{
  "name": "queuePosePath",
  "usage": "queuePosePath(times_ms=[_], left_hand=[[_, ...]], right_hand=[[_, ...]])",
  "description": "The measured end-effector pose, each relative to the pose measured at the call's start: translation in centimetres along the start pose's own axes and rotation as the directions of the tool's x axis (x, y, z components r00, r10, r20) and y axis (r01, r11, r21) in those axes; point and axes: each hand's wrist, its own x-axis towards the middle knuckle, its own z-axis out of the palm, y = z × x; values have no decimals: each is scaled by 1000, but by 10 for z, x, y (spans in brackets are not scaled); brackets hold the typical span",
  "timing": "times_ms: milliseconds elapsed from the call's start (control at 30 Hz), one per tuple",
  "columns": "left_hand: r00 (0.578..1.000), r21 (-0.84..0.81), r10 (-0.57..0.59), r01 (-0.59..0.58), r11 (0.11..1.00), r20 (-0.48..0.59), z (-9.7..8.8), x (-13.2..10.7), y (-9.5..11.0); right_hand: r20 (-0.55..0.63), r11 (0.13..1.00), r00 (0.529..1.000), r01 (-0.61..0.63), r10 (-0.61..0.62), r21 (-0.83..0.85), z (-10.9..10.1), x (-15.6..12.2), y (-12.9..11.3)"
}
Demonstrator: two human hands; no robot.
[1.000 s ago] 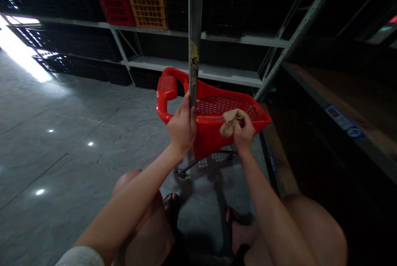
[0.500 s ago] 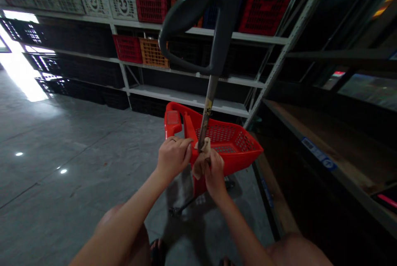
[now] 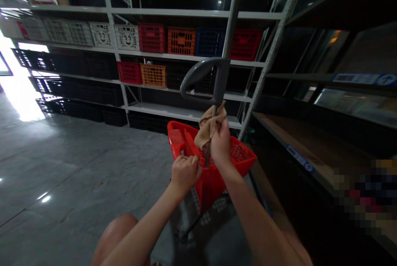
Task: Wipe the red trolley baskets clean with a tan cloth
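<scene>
A red plastic shopping cart (image 3: 245, 159) stands on the floor in front of me. Its metal pull rod (image 3: 214, 111) rises to a grey loop handle (image 3: 201, 79). My left hand (image 3: 185, 171) is closed around the lower part of the rod, just above the basket. My right hand (image 3: 221, 142) is higher up, gripping a beige cloth (image 3: 209, 127) that is pressed around the rod just under the handle.
Metal shelving (image 3: 173, 111) runs along the back, with red (image 3: 151, 37), orange (image 3: 181, 41), blue and white crates. Another shelf unit (image 3: 297, 142) stands close on the right. Grey polished floor (image 3: 62, 166) spreads to the left. My bare knee (image 3: 119, 237) shows below.
My right hand with the cloth has slid up the rod to just under the handle. The left hand stays low on the rod. My view has tilted upward.
</scene>
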Motion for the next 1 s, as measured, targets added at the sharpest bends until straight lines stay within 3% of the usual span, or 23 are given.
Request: queuePosePath(times_ms=[133,267,367,467,600,733,800,900,1000], left_hand=[[971,-47,-22,34,998,239,-16,2,17],[926,-129,-14,67,989,377,-44,0,40],[869,-179,-35,141,974,493,-67,3,51],[818,-293,14,190,937,575,-80,13,44],[861,-525,200,89,846,467,-70,29,7],[875,-380,214,-37,924,434,-47,33,-24],[870,-335,199,-41,941,451,-42,30,-24],[893,-240,102,7,971,438,-44,24,-11],[903,-159,13,62,985,428,-48,23,2]], right_hand=[[66,984,984,-160,165,-80,-41,-78,63],[154,987,977,-156,151,25,-71,-109,78],[154,985,975,-166,158,44,-83,-105,65],[129,976,968,-218,215,9,-96,-99,45],[100,965,961,-261,257,33,-109,-97,21],[40,925,947,-319,318,205,-109,-78,-10],[40,931,956,-292,291,217,-105,-56,-29],[39,969,989,-150,145,197,-97,-15,-50],[-9,997,999,39,-38,69,-92,0,-43]])
